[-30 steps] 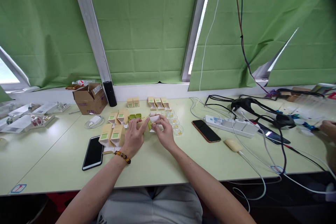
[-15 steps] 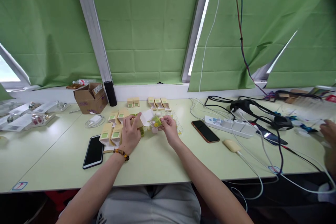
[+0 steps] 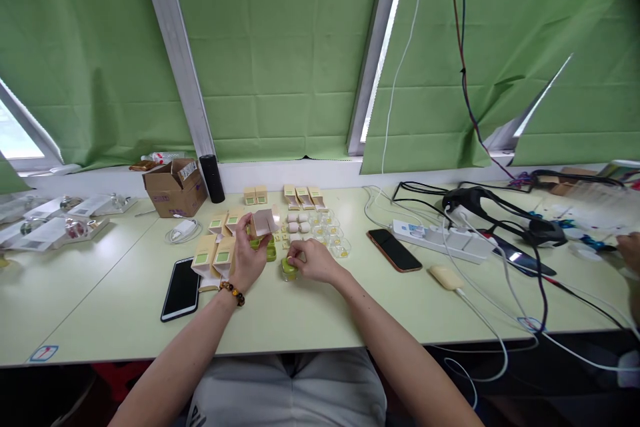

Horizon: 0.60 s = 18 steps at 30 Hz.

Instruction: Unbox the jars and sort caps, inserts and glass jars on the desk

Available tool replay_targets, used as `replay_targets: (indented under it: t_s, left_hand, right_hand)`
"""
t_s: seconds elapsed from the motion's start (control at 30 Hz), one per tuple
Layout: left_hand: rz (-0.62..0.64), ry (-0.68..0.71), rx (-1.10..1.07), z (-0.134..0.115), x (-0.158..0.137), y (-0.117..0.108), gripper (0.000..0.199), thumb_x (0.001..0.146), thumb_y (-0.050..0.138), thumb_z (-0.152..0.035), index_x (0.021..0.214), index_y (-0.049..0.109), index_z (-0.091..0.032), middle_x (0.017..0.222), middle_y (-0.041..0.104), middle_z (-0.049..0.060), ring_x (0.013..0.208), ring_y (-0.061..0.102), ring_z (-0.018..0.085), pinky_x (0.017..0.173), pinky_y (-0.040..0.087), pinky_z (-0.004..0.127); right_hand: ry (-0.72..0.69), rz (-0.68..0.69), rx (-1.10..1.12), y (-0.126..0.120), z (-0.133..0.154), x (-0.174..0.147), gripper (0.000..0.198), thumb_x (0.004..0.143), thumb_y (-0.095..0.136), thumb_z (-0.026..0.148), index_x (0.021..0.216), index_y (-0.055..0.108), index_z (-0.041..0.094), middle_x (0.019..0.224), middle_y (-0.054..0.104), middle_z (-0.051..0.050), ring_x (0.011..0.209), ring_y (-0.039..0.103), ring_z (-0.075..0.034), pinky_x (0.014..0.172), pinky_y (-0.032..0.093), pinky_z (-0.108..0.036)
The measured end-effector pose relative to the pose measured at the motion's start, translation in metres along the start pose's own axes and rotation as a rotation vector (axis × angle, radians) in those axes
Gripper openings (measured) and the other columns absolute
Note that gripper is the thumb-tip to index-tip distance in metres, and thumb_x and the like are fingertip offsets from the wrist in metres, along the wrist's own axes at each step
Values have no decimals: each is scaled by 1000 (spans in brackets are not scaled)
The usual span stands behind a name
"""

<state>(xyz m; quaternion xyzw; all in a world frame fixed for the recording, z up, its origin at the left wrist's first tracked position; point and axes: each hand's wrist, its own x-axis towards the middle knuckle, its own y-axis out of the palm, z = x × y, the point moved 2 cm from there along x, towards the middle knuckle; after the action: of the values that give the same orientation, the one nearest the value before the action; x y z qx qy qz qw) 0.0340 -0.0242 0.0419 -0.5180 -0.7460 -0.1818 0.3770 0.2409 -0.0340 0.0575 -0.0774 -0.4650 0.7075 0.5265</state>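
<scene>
My left hand (image 3: 247, 259) is closed around a small open cardboard box (image 3: 263, 221), its pale inside turned toward me. Fingertips of my right hand (image 3: 316, 260) grip the green lid of a small clear jar (image 3: 289, 272), which stands upright on the table. Just behind the hands are green pieces (image 3: 271, 253), white cylinders (image 3: 293, 227) and several clear round cups (image 3: 341, 248) with yellow in them. Open yellow boxes (image 3: 223, 257) with green labels stand left of my left hand.
More small boxes (image 3: 304, 197) stand at the back. On the left lie a phone (image 3: 181, 288), a white cable (image 3: 181, 231) and a brown carton (image 3: 175, 195). At right are another phone (image 3: 394, 250), a power strip (image 3: 440, 243) and cables. Another person's hand (image 3: 629, 250) shows at the far right.
My right hand has come down toward me and left, with the jar now on the table. The box in my left hand has tipped up, its opening facing me.
</scene>
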Motion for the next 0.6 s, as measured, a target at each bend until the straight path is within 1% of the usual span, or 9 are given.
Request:
replay_targets:
  t_s: [0.03, 0.1, 0.17, 0.27, 0.33, 0.47, 0.53, 0.6]
  left_hand:
    - [22, -54, -78, 0, 1, 1, 69, 90, 73, -33, 147, 35, -30, 143, 54, 14, 130, 59, 26, 93, 59, 39]
    - [99, -188, -273, 0, 3, 5, 69, 93, 71, -41, 147, 29, -29, 132, 62, 13, 114, 67, 22, 89, 60, 38]
    - [194, -340, -488, 1, 4, 9, 63, 97, 65, -48, 144, 28, -28, 124, 66, 12, 99, 71, 19, 81, 62, 36]
    - [288, -519, -753, -3, 5, 12, 50, 97, 64, -54, 131, 40, -27, 122, 68, 9, 90, 71, 18, 72, 62, 34]
    - [316, -585, -872, -9, 4, 14, 45, 96, 66, -54, 124, 47, -25, 120, 69, 9, 88, 71, 18, 68, 62, 32]
    - [365, -658, -984, -20, 0, 15, 42, 95, 70, -50, 121, 54, -21, 112, 72, 9, 85, 73, 21, 61, 60, 30]
    - [391, -681, -997, -22, -3, 17, 43, 94, 70, -51, 121, 54, -21, 108, 72, 9, 85, 73, 22, 59, 59, 29]
    - [410, -689, -985, -21, -5, 18, 45, 94, 69, -53, 122, 54, -21, 107, 72, 9, 87, 74, 23, 58, 59, 29]
  right_hand:
    - [3, 6, 13, -1, 0, 0, 8, 81, 72, 18, 77, 70, 25, 76, 76, -1, 74, 68, -22, 68, 44, -32]
    - [2, -20, 57, -4, -1, 2, 1, 84, 71, 25, 85, 73, 25, 87, 77, -2, 83, 69, -23, 74, 47, -34]
    - [0, -101, 131, -7, -3, 3, 8, 89, 68, 30, 92, 73, 25, 97, 77, -4, 93, 69, -24, 78, 48, -35]
    - [14, -230, 295, -6, -6, 6, 18, 93, 62, 37, 97, 73, 24, 102, 76, -5, 98, 67, -24, 78, 47, -35]
    - [27, -260, 420, -4, -7, 8, 25, 94, 61, 43, 102, 73, 23, 104, 77, -7, 98, 67, -24, 76, 46, -34]
    - [48, -225, 647, 3, -7, 10, 43, 93, 63, 57, 117, 72, 22, 111, 76, -9, 99, 66, -25, 77, 48, -34]
    - [44, -181, 740, 6, -5, 11, 49, 92, 64, 62, 118, 72, 22, 109, 75, -8, 94, 65, -24, 77, 49, -34]
    - [48, -136, 830, 8, -3, 12, 51, 89, 67, 65, 115, 74, 22, 102, 74, -7, 84, 64, -21, 75, 49, -33]
